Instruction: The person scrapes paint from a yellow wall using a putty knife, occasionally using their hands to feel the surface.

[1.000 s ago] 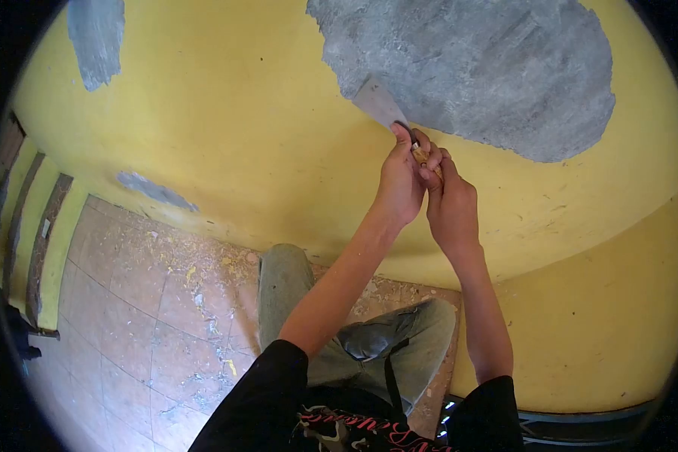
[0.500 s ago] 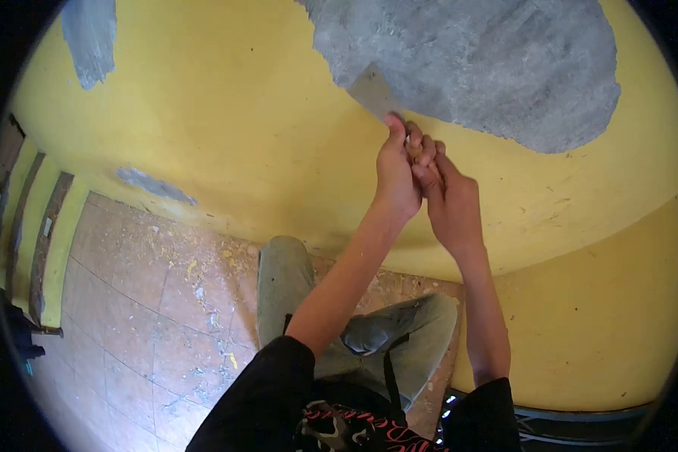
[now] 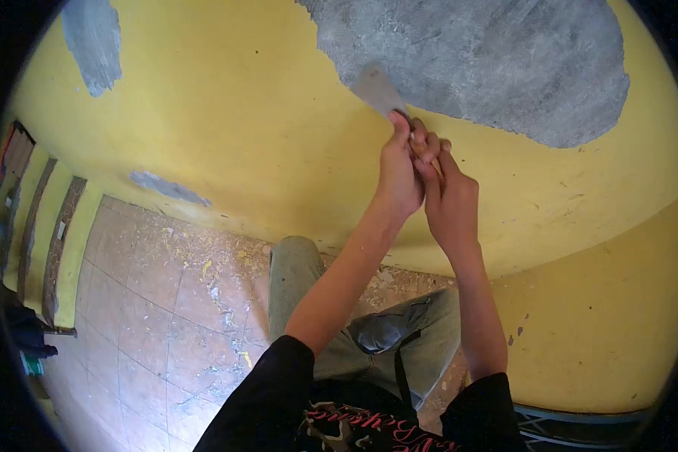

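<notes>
At the grey bare patch's lower-left edge on the yellow painted wall | flat metal scraper with slim handle: blade beyond the fingers, long axis slanting up-left | left hand nearer the blade, fingers closed round the handle | right hand behind, fingers bent against the handle's rear, exact grip unclear.

Two hands, one scraper, three grey wall patches, two black sleeves.

Looks like a rm under reno: yellow wall w/ bare grey patches, paint flakes on tiled flr.
</notes>
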Motion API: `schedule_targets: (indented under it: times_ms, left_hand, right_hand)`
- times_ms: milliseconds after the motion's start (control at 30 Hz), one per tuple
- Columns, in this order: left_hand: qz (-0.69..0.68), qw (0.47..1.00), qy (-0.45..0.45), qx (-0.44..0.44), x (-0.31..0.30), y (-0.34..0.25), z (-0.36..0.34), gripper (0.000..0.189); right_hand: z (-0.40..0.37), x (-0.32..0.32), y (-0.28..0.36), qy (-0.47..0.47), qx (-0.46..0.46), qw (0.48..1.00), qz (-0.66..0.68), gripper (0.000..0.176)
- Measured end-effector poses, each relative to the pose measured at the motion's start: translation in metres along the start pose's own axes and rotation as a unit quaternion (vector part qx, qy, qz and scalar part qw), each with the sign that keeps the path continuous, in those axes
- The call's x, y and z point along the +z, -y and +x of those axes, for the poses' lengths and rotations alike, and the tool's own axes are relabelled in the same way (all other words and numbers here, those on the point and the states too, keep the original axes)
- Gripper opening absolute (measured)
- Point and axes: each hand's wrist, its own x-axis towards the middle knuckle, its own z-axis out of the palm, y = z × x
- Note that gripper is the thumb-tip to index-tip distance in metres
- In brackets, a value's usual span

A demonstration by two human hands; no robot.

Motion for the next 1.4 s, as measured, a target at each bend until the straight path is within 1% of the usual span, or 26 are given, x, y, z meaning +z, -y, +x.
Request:
schedule_targets:
  times_ms: [67, 100, 167, 233, 267, 333, 367, 467, 533, 600, 700, 733, 800, 833, 900, 967, 1000, 1033, 1100, 1133, 1167, 1200, 1233, 1300, 1333, 1400]
  left_hand:
    - [-0.022, 0.997, 0.035, 0.065, -0.006, -0.003, 0.015, 0.052]
    - [-0.019, 0.997, 0.036, 0.062, -0.005, -0.003, 0.010, 0.052]
    - [-0.043, 0.997, 0.053, 0.020, 0.001, -0.006, -0.003, 0.053]
    - [-0.037, 0.999, 0.034, 0.003, 0.006, -0.008, -0.006, 0.051]
    - [-0.028, 0.999, 0.019, -0.017, 0.006, -0.006, -0.008, 0.050]
    - [-0.030, 0.999, 0.025, -0.002, 0.003, 0.000, -0.001, 0.049]
    - [-0.029, 0.999, 0.035, 0.013, 0.003, 0.001, 0.002, 0.049]
    - [-0.048, 0.997, 0.062, 0.005, 0.004, -0.003, -0.006, 0.049]
    - [-0.041, 0.998, 0.054, 0.018, -0.004, -0.008, 0.006, 0.049]
    - [-0.026, 0.998, 0.057, 0.022, -0.004, -0.005, 0.003, 0.049]
    - [-0.028, 0.998, 0.053, 0.006, 0.008, -0.010, -0.002, 0.051]
    - [-0.038, 0.999, 0.034, 0.001, 0.009, -0.011, 0.001, 0.051]
    - [-0.045, 0.999, 0.011, -0.014, 0.005, -0.004, -0.004, 0.051]
    - [-0.056, 0.998, 0.018, -0.002, 0.002, 0.000, -0.006, 0.052]
    - [-0.065, 0.997, 0.036, 0.020, 0.007, -0.008, 0.004, 0.052]
    - [-0.009, 1.000, -0.004, 0.020, 0.011, -0.016, -0.005, 0.052]
    - [-0.008, 1.000, -0.008, 0.015, 0.003, -0.011, -0.008, 0.052]
    - [0.010, 1.000, 0.010, 0.022, -0.004, -0.010, -0.006, 0.050]
    - [0.035, 0.998, 0.044, 0.038, -0.003, -0.019, 0.006, 0.049]
    - [0.034, 0.998, 0.053, 0.021, -0.002, -0.022, 0.003, 0.049]
    - [0.032, 0.998, 0.052, -0.002, -0.006, -0.020, -0.005, 0.049]
    - [0.031, 0.999, 0.041, -0.009, -0.011, -0.016, -0.012, 0.049]
    - [0.036, 0.998, 0.042, 0.005, -0.012, -0.016, -0.010, 0.049]
    - [0.045, 0.997, 0.063, 0.028, -0.003, -0.026, 0.002, 0.049]
    - [0.043, 0.998, 0.052, 0.015, -0.001, -0.029, 0.001, 0.049]
    - [0.034, 0.999, 0.022, -0.009, -0.011, -0.023, -0.012, 0.048]
  right_hand:
    - [0.007, 0.003, 0.001, 0.006, -0.001, 1.000, 0.015, 0.020]
    - [0.010, 0.005, 0.003, 0.009, -0.006, 0.999, 0.032, 0.019]
    - [0.001, -0.007, 0.011, 0.007, -0.018, 0.999, 0.029, 0.019]
    - [-0.003, -0.008, 0.012, 0.024, -0.030, 0.999, 0.022, 0.018]
    - [-0.002, -0.004, 0.009, 0.020, -0.008, 1.000, 0.011, 0.018]
    - [-0.003, -0.004, 0.006, 0.013, 0.015, 1.000, 0.001, 0.018]
    - [-0.004, -0.006, 0.005, 0.015, 0.014, 1.000, 0.012, 0.019]
    - [0.000, -0.004, 0.012, -0.006, -0.008, 1.000, 0.014, 0.019]
    - [-0.003, -0.002, 0.012, -0.007, -0.022, 1.000, -0.001, 0.020]
    - [0.006, 0.002, 0.008, 0.028, 0.020, 0.999, -0.002, 0.020]
    - [-0.004, -0.008, 0.012, 0.008, -0.021, 1.000, 0.006, 0.019]
    - [-0.002, -0.005, 0.012, 0.016, -0.020, 1.000, 0.008, 0.019]
    - [0.003, 0.002, 0.012, 0.013, 0.034, 0.998, -0.046, 0.020]
    - [-0.001, -0.002, 0.013, 0.008, 0.036, 0.998, -0.045, 0.020]
    - [-0.003, -0.011, 0.015, 0.011, -0.038, 0.999, -0.015, 0.021]
    - [0.007, 0.012, 0.012, 0.001, -0.025, 0.999, -0.028, 0.022]
    - [0.007, 0.019, 0.011, -0.021, -0.008, 0.999, -0.042, 0.023]
    - [0.001, 0.012, 0.013, -0.028, -0.005, 0.999, -0.040, 0.023]
    - [-0.001, -0.003, 0.017, 0.028, -0.026, 0.999, -0.021, 0.022]
    - [0.006, 0.003, 0.019, 0.030, -0.032, 0.999, -0.020, 0.022]
    - [0.008, 0.013, 0.021, 0.016, -0.006, 0.999, -0.029, 0.023]
    - [0.002, 0.018, 0.023, -0.001, 0.029, 0.999, -0.038, 0.024]
    - [-0.004, 0.013, 0.025, -0.004, 0.035, 0.999, -0.037, 0.024]
    - [-0.001, -0.002, 0.031, 0.047, 0.011, 0.998, -0.035, 0.023]
    - [0.007, 0.005, 0.031, 0.049, 0.006, 0.998, -0.037, 0.023]
    - [0.005, 0.024, 0.029, -0.006, 0.023, 0.999, -0.047, 0.026]
